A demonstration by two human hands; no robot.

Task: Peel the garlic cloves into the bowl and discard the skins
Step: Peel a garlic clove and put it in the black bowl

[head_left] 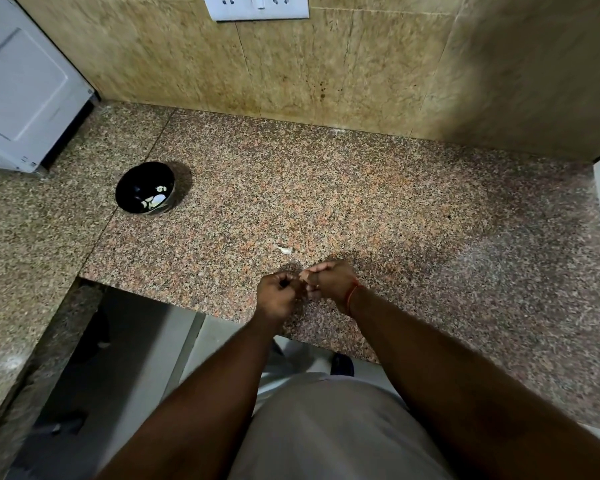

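My left hand (279, 295) and my right hand (331, 280) meet fingertip to fingertip over the front edge of the granite counter (361, 202). Both have their fingers curled, pinching a small garlic clove (303, 274) between them; most of it is hidden by the fingers. A black bowl (145, 188) stands far to the left on the counter and holds several pale peeled cloves (155, 199). One white scrap of garlic skin (284, 250) lies on the counter just beyond my hands.
A white appliance (25, 91) stands in the back left corner. A tiled wall (326, 64) with a white switch plate (255, 6) runs behind the counter. The counter steps into an L on the left, with floor below.
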